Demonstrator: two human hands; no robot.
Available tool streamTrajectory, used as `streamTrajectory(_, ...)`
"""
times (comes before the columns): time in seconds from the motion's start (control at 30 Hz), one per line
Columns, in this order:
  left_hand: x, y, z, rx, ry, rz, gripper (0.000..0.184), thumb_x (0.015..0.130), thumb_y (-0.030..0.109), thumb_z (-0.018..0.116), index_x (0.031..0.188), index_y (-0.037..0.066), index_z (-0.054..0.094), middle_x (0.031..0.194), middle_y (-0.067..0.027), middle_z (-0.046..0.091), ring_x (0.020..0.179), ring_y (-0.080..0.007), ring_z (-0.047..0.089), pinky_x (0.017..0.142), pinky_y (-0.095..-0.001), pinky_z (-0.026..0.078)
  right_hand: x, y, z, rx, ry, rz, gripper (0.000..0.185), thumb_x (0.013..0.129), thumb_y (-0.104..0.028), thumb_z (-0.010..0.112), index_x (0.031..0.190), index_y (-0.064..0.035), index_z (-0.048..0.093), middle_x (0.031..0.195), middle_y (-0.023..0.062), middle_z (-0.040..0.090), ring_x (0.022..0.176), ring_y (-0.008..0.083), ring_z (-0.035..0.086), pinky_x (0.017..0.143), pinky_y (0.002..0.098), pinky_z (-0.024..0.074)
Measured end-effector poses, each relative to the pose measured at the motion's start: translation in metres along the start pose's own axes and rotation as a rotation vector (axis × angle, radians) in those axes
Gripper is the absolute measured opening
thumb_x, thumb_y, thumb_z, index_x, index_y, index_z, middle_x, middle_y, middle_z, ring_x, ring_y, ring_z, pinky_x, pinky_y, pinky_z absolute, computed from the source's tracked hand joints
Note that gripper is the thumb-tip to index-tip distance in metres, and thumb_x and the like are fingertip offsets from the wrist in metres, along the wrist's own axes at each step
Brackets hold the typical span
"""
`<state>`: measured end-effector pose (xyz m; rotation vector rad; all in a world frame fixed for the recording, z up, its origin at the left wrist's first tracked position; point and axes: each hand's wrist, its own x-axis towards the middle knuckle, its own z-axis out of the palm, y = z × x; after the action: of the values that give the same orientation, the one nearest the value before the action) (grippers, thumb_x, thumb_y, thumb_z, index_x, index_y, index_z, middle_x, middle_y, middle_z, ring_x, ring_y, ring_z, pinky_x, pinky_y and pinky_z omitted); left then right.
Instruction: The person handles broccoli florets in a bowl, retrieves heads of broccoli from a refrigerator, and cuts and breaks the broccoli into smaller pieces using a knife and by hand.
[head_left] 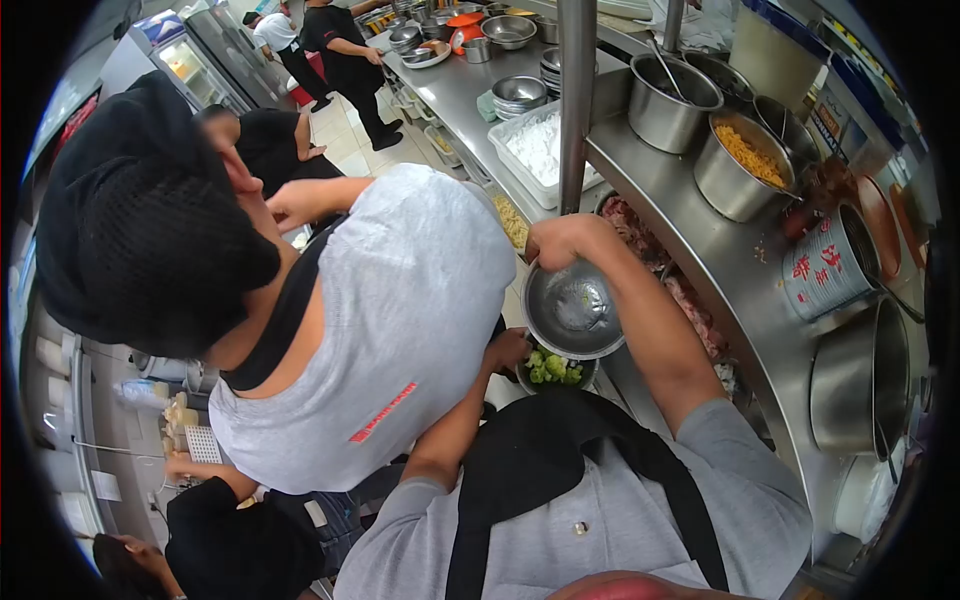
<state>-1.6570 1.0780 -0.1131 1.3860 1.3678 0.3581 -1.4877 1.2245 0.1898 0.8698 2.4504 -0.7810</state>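
My right hand (566, 242) is closed on the rim of a shiny metal bowl (577, 300), which is tilted so its inside faces up toward me. A few small wet-looking spots show inside it, and I see no food there. Below it my left hand (508, 350) grips the edge of a second metal bowl (590, 372). Green broccoli pieces (552, 366) lie in this lower bowl. The upper bowl overlaps and partly hides it; whether the two touch, I cannot tell.
A co-worker in a grey shirt (400, 340) stands close on my left. Raw meat (695, 315) sits in containers under the steel shelf (690, 195). On the shelf stand metal pots (675, 110), one with orange shreds (748, 155), and a large can (830, 265). A white powder tub (540, 150) is ahead.
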Motion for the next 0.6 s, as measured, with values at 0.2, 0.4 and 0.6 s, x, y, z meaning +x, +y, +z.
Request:
streamTrajectory(0.2,-0.021,0.043,-0.014,-0.296,0.077,-0.214,0.042,0.086,0.009,0.055,0.125,0.001,0.067,0.094,-0.0102,0.071,0.077,-0.0216,0.067,0.067,-0.0382,0.057,0.021,-0.002,-0.012,0.024,0.033,-0.018,0.047,0.073,-0.006,0.058,0.116,-0.0094,0.077,0.111,0.0151,0.075,0.101,0.0327,0.072,0.086,0.0425,0.0555)
streamTrajectory(0.4,-0.049,-0.004,-0.035,-0.486,0.126,-0.332,0.049,0.085,0.004,0.051,0.133,0.004,0.060,0.100,-0.0106,0.070,0.075,-0.0254,0.072,0.059,-0.0435,0.065,0.060,-0.006,-0.019,0.020,-0.040,-0.103,0.032,0.071,-0.006,0.056,0.095,-0.0066,0.076,0.091,0.0152,0.073,0.084,0.0307,0.068,0.074,0.0456,0.0517)
streamTrajectory(0.6,-0.098,-0.036,-0.044,-0.691,0.434,-0.338,0.046,0.087,0.003,0.053,0.132,-0.002,0.055,0.112,-0.0190,0.068,0.086,-0.0316,0.075,0.065,-0.0484,0.067,0.128,-0.045,-0.041,-0.097,-0.087,-0.269,0.015,0.072,-0.005,0.059,0.082,-0.0049,0.071,0.070,0.0076,0.065,0.066,0.0211,0.060,0.061,0.0409,0.0469)
